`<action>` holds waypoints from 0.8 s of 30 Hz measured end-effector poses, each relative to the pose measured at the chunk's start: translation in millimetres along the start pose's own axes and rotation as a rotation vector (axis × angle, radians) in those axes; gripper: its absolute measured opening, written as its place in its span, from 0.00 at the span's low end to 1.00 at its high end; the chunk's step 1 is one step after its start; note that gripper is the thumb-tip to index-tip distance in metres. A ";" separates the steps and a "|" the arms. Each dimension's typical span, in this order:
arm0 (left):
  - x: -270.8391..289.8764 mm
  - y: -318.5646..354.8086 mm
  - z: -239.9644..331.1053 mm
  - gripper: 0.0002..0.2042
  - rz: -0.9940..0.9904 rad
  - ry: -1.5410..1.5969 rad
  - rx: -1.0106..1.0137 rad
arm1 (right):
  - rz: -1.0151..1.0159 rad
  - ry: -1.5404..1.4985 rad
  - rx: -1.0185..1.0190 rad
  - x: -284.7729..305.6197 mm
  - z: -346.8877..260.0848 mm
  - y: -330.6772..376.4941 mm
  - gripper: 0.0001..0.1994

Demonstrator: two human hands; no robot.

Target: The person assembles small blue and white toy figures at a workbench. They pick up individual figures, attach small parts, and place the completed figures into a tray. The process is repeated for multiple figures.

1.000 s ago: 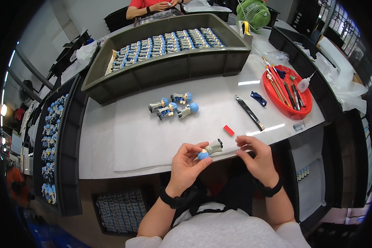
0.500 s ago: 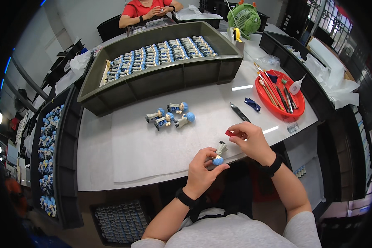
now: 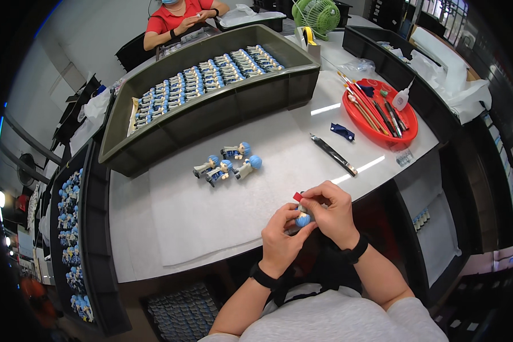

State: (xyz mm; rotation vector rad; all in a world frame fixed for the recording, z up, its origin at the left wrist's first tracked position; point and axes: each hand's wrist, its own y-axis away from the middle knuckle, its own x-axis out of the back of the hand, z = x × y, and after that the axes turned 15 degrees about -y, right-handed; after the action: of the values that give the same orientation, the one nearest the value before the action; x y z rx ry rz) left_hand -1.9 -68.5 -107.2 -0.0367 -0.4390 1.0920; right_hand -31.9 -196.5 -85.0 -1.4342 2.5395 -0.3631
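Note:
At the table's near edge my left hand (image 3: 280, 238) is closed round a small blue-haired figurine (image 3: 303, 220), its head toward me. My right hand (image 3: 332, 212) pinches a small flat red piece (image 3: 297, 196) against the figurine's body, which the fingers largely cover. Whether the red piece is stiff or soft I cannot tell. Farther off on the white sheet (image 3: 205, 228), several similar figurines (image 3: 227, 166) lie in a loose group. Right of them rests a slim black tool (image 3: 333, 154) with a silvery tip, and beyond it a small navy-blue part (image 3: 342, 132).
A large grey-green crate (image 3: 211, 105) of lined-up figurines spans the back. On the right stands a red tray (image 3: 382, 134) with brushes, pens and a small bottle. Dark crates (image 3: 97, 239) flank the table. A person in a red shirt (image 3: 168, 21) sits opposite, beyond tape and a green fan (image 3: 317, 17).
My right hand has moved left and nearer, bringing the red piece from beside the figurine onto it. My left hand still holds the figurine. The whole view has shifted slightly.

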 end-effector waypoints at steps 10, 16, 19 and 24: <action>-1.2 -1.2 -0.9 0.14 -0.013 0.054 0.025 | 0.003 0.069 -0.071 1.6 -8.3 -10.2 0.06; -2.3 0.4 -3.7 0.14 0.002 0.117 0.030 | -0.049 0.095 0.001 -2.7 -12.9 -11.5 0.05; -1.3 -3.0 -1.5 0.14 -0.004 0.101 0.100 | -0.042 0.112 0.021 -2.2 -12.9 -14.9 0.04; -1.4 -2.6 -0.2 0.15 0.006 0.063 0.069 | -0.038 0.105 0.022 0.8 -8.4 -17.1 0.04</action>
State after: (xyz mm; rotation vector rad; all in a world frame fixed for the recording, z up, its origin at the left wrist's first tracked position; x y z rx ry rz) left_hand -0.2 -70.9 -107.2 -0.0111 -0.3449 1.1082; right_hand -20.9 -204.7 -71.8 -1.4943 2.5841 -0.4827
